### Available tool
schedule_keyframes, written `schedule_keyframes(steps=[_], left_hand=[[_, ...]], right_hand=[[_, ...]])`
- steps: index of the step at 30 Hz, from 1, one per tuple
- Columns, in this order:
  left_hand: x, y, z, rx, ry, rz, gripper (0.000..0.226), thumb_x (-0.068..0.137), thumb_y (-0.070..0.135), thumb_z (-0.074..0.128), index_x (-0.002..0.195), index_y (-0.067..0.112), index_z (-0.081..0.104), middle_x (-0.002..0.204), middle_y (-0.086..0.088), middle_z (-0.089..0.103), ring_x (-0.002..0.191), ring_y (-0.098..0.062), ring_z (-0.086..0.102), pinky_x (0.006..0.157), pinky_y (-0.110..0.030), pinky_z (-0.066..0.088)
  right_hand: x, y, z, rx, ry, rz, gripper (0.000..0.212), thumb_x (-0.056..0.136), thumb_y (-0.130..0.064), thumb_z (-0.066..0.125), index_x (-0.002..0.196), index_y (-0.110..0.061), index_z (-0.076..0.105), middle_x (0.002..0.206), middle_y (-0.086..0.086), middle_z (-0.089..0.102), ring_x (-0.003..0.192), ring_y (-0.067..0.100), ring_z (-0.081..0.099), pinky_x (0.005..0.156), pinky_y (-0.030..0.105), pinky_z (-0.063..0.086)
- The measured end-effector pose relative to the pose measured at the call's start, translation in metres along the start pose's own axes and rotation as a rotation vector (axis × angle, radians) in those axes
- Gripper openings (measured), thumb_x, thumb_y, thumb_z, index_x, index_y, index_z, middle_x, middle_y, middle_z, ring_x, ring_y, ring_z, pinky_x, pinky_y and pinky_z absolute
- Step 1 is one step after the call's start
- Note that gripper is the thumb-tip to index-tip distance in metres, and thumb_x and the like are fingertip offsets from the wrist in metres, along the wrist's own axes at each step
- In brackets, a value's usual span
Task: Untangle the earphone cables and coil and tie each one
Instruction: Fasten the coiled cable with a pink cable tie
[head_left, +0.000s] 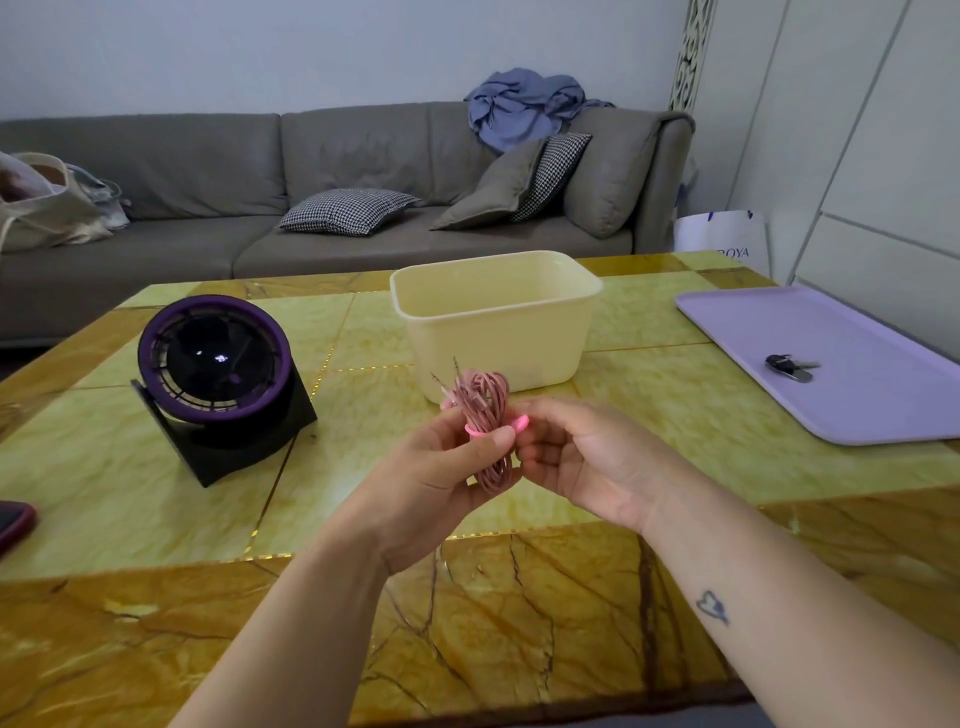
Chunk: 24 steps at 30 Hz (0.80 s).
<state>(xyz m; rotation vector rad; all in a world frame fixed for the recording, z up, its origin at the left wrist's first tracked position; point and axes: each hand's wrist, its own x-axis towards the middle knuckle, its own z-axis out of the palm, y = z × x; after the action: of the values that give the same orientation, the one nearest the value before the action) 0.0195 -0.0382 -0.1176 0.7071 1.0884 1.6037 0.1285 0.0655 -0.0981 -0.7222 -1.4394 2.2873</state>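
Observation:
A pink earphone cable (483, 400), wound into a long coil, is held above the yellow marble table (156, 509). A bright pink band (496, 425) wraps around the coil's middle. My left hand (441, 483) pinches the coil from the left with thumb over it. My right hand (582, 462) grips the band and coil from the right. The cable's loose ends stick up from the top of the coil. The lower loop hangs between my palms.
A cream plastic bin (498, 322) stands just behind my hands. A purple-rimmed black fan (218, 374) sits at the left. A lilac tray (831, 364) at the right holds keys (789, 366). A dark phone (13, 522) lies at the left edge. A grey sofa stands behind.

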Motion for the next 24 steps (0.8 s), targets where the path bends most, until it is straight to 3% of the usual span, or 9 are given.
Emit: schedule_keyframes(steps=[6, 9, 12, 15, 20, 24], left_hand=[[-0.001, 0.002, 0.005, 0.248, 0.065, 0.137, 0.019, 0.066, 0.022, 0.067, 0.082, 0.028, 0.077, 0.080, 0.006, 0.069, 0.078, -0.005, 0.062, 0.074, -0.022, 0.052], [0.001, -0.002, 0.012, 0.099, 0.140, 0.174, 0.013, 0.071, 0.027, 0.063, 0.074, 0.032, 0.076, 0.074, 0.003, 0.064, 0.072, -0.009, 0.059, 0.072, -0.025, 0.051], [0.005, -0.010, 0.017, -0.074, 0.220, 0.121, 0.010, 0.077, 0.025, 0.063, 0.077, 0.020, 0.071, 0.071, -0.001, 0.063, 0.067, -0.011, 0.059, 0.071, -0.026, 0.050], [0.010, -0.015, 0.017, -0.185, 0.310, 0.058, 0.011, 0.086, 0.019, 0.059, 0.075, 0.016, 0.061, 0.065, 0.000, 0.058, 0.059, -0.009, 0.057, 0.068, -0.025, 0.049], [0.011, -0.013, 0.018, -0.239, 0.385, 0.024, 0.022, 0.088, 0.012, 0.055, 0.067, 0.015, 0.063, 0.059, 0.000, 0.060, 0.052, -0.008, 0.059, 0.064, -0.025, 0.048], [0.010, -0.012, 0.015, -0.308, 0.363, -0.035, 0.007, 0.086, 0.011, 0.057, 0.082, 0.013, 0.062, 0.071, 0.000, 0.065, 0.057, -0.006, 0.062, 0.057, -0.021, 0.052]], right_hand=[[-0.001, 0.002, 0.003, 0.005, 0.015, -0.040, 0.020, 0.085, -0.008, 0.061, 0.067, -0.010, 0.068, 0.058, 0.003, 0.062, 0.052, 0.010, 0.057, 0.052, 0.018, 0.050], [-0.002, 0.000, 0.007, 0.006, 0.003, -0.072, 0.012, 0.084, -0.007, 0.062, 0.075, -0.006, 0.068, 0.060, 0.005, 0.064, 0.054, 0.012, 0.059, 0.056, 0.020, 0.051], [-0.002, 0.002, 0.010, -0.040, 0.041, -0.108, 0.011, 0.085, -0.004, 0.060, 0.076, -0.007, 0.065, 0.058, 0.005, 0.063, 0.053, 0.013, 0.057, 0.056, 0.021, 0.048], [0.001, 0.007, 0.012, -0.241, 0.108, -0.226, 0.004, 0.084, -0.004, 0.063, 0.081, -0.006, 0.065, 0.059, 0.005, 0.064, 0.056, 0.015, 0.058, 0.060, 0.026, 0.049], [0.001, 0.008, 0.009, -0.514, 0.081, -0.359, 0.006, 0.084, -0.010, 0.068, 0.085, -0.004, 0.066, 0.061, -0.002, 0.067, 0.060, 0.007, 0.063, 0.068, 0.024, 0.055], [-0.002, 0.003, 0.003, -0.803, -0.012, -0.354, 0.014, 0.079, -0.020, 0.074, 0.091, -0.019, 0.066, 0.076, -0.010, 0.073, 0.078, 0.000, 0.067, 0.084, 0.021, 0.049]])
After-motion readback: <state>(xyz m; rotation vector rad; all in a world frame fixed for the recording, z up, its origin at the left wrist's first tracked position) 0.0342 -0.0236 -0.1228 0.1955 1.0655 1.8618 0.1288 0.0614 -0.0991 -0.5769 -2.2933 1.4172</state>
